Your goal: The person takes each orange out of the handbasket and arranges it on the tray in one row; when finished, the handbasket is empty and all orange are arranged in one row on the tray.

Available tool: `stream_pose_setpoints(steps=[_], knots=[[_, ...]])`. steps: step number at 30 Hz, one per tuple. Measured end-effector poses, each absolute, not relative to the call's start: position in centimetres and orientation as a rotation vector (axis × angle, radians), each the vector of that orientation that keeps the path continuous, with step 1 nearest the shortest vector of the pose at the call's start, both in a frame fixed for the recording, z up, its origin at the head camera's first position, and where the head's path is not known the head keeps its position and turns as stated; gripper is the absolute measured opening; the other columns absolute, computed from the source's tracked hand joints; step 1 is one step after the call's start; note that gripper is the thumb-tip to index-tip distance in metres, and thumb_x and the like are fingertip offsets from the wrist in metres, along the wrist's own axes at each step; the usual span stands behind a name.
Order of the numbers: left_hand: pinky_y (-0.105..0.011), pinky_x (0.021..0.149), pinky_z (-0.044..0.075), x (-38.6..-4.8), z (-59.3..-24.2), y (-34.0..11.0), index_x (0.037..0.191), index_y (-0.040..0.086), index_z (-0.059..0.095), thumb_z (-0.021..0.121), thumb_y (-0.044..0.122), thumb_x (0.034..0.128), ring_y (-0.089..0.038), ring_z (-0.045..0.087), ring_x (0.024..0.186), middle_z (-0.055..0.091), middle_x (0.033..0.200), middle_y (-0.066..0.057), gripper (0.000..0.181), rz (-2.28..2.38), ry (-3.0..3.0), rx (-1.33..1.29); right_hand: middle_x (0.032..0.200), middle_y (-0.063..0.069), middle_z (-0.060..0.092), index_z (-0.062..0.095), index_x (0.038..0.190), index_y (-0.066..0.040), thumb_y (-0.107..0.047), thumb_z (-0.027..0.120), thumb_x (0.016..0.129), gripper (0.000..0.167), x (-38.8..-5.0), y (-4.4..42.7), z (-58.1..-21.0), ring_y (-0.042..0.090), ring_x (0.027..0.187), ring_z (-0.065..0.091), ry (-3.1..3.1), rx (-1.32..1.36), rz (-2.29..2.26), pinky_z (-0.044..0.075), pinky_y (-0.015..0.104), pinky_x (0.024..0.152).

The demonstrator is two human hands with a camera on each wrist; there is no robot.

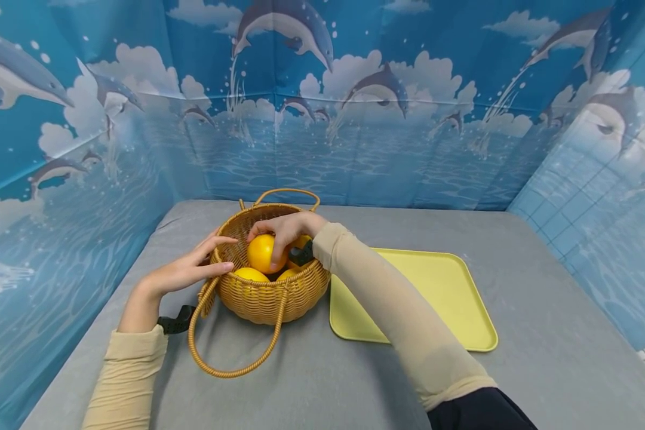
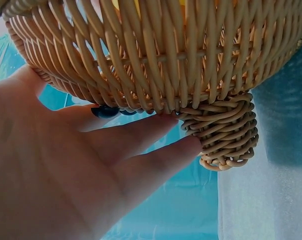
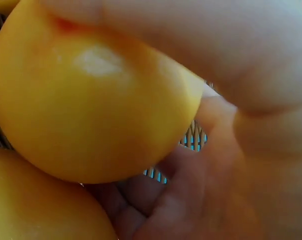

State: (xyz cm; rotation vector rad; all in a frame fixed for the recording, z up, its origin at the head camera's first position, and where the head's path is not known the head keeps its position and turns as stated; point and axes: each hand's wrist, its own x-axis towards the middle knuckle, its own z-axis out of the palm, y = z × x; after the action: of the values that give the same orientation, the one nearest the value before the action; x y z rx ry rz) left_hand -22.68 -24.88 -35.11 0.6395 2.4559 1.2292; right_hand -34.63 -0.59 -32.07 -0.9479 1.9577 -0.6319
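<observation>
A round wicker basket (image 1: 271, 298) stands on the grey surface, with several smooth orange-yellow fruits inside. My right hand (image 1: 287, 230) reaches into it and grips one round orange-yellow fruit (image 1: 261, 253), thumb and fingers curled round its sides. Close up in the right wrist view, this fruit (image 3: 96, 110) looks glossy and touches another fruit (image 3: 36, 200) below. My left hand (image 1: 188, 269) holds the basket's left rim, with thumb and a finger over the edge. Its other fingers (image 2: 136, 132) lie against the outside of the weave, beside a short woven wicker piece.
A yellow rectangular tray (image 1: 435, 286) lies right of the basket, partly under my right forearm. One basket handle (image 1: 231, 374) hangs down in front; the other handle (image 1: 290, 190) stands up at the back. Dolphin-print sheets (image 1: 376, 143) enclose the grey surface (image 1: 328, 388) behind and at both sides.
</observation>
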Motion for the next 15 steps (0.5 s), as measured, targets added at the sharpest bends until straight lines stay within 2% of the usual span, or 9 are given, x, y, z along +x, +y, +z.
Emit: stream_pose_setpoints(steps=[5,15], knots=[[-0.069,0.100,0.015,-22.7,-35.2,-25.0,0.145,0.018,0.030,0.050,0.035,0.0976,-0.035,-0.015,0.139,-0.016,0.155,-0.009,0.054,1.236,2.458,0.647,0.123,0.006,0.045,0.042,0.127,-0.021,-0.017,0.081,0.070,0.068,-34.5,-0.5,-31.8,0.025,0.102,0.050,2.007,-0.977,-0.663,0.049,0.034,0.080],[-0.069,0.100,0.013,-22.8,-35.1,-25.0,0.145,0.020,0.030,0.050,0.036,0.0975,-0.035,-0.015,0.139,-0.015,0.155,-0.008,0.054,1.242,2.449,0.645,0.127,0.007,0.042,0.040,0.129,-0.019,-0.022,0.080,0.071,0.071,-34.7,0.4,-29.5,0.023,0.105,0.050,2.080,-1.107,-0.815,0.047,0.035,0.083]])
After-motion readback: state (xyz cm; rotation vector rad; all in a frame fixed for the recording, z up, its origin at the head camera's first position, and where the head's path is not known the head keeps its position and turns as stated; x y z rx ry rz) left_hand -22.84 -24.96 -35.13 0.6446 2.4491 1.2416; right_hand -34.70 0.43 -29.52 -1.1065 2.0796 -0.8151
